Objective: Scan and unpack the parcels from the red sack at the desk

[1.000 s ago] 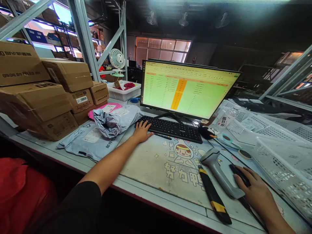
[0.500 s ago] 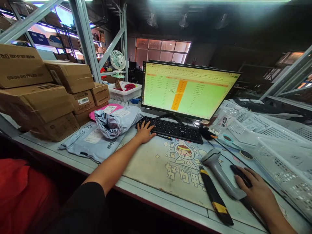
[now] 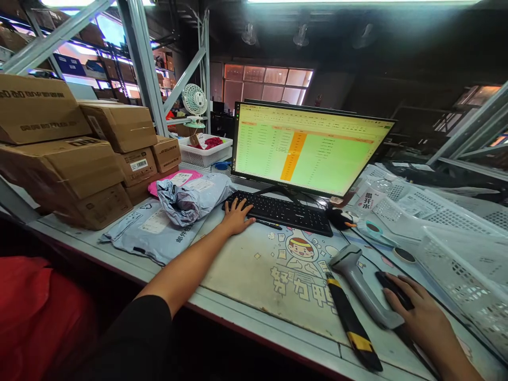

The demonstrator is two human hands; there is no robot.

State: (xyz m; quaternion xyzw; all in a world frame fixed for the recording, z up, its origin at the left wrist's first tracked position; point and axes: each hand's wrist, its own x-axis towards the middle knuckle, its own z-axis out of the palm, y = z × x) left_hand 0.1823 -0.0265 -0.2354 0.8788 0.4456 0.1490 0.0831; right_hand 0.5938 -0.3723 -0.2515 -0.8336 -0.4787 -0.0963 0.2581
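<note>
My left hand (image 3: 237, 217) lies with fingers spread over the left end of a black keyboard (image 3: 286, 211). Below its thumb a dark pen (image 3: 269, 224) rests along the keyboard's front edge. On the right, my right hand (image 3: 420, 307) is curved over a black computer mouse (image 3: 392, 290). Just left of the mouse lies a grey barcode scanner (image 3: 365, 286), and beside that a black and yellow utility knife (image 3: 353, 328). Behind the keyboard stands a monitor (image 3: 254, 143) with a green and orange spreadsheet on it.
Cardboard boxes (image 3: 43, 164) are stacked at the left, with grey mailer bags (image 3: 146, 233) beside them. White perforated baskets (image 3: 448, 259), a bottle (image 3: 367, 200) and tape rolls (image 3: 404, 254) crowd the right. A small fan (image 3: 194, 99) stands behind a white basket (image 3: 204, 153).
The whole view has shifted very slightly. My left hand stays on the keyboard and my right hand stays on the mouse.
</note>
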